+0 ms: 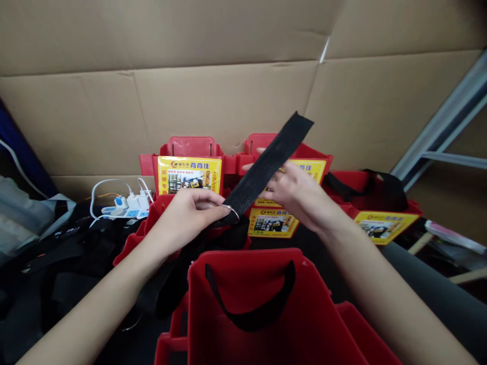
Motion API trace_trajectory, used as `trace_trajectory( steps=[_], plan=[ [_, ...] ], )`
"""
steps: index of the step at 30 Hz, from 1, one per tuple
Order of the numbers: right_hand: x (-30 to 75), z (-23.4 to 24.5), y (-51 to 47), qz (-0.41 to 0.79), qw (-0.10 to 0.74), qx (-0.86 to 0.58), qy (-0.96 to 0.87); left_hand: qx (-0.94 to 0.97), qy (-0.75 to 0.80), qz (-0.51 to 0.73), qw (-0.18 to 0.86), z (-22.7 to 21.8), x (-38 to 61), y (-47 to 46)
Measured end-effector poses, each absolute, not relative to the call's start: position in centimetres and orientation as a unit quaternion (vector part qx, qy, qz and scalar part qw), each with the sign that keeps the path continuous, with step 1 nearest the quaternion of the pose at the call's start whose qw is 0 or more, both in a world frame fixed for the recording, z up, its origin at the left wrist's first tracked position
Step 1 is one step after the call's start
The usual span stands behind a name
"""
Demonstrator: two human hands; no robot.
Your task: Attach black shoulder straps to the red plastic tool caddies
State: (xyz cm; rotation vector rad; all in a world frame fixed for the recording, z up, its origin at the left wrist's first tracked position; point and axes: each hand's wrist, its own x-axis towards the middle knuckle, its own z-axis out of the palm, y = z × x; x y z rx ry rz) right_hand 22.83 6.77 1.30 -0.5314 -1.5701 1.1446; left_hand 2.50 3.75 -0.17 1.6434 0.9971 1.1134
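Observation:
My left hand (194,210) pinches a black webbing strap (272,159) beside a thin metal ring (233,212) at its lower end. The strap's free end rises up and to the right. Behind the strap is my right hand (291,190), its fingers apart and partly hidden by the webbing; whether it touches the strap is unclear. Below my hands stands a red plastic toolbox (304,324), with a black strap loop (254,319) hanging from two slots in its wall.
More red boxes (192,147) with yellow labels (190,175) stand behind. Dark straps (72,268) pile up at left, near a white power strip (131,205) with plugs and cables. Cardboard (228,101) backs the area. A metal frame (449,111) leans at right.

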Motion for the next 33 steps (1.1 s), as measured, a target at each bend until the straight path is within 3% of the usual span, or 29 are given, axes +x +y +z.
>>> trace_trajectory(
  steps=[4, 12, 15, 22, 26, 33],
  plan=[
    [21.8, 0.2, 6.2, 0.482, 0.397, -0.19, -0.758, 0.621, 0.393, 0.429, 0.525, 0.1, 2.5, 3.6],
    [22.0, 0.0, 6.7, 0.459, 0.332, -0.143, -0.812, 0.639, 0.379, 0.367, 0.56, 0.4, 2.4, 3.3],
    [22.0, 0.1, 6.8, 0.447, 0.339, -0.153, -0.814, 0.633, 0.387, 0.369, 0.56, 0.3, 2.4, 3.3],
    [21.9, 0.3, 6.9, 0.248, 0.408, -0.19, -0.858, 0.67, 0.378, 0.384, 0.511, 0.2, 2.5, 3.2],
    [21.8, -0.1, 7.4, 0.287, 0.428, -0.255, -0.818, 0.709, 0.365, 0.382, 0.467, 0.4, 2.5, 3.0],
    [21.6, 1.0, 5.5, 0.471, 0.419, -0.314, -0.71, 0.766, 0.349, 0.401, 0.362, 0.5, 2.5, 3.0]
  ],
)
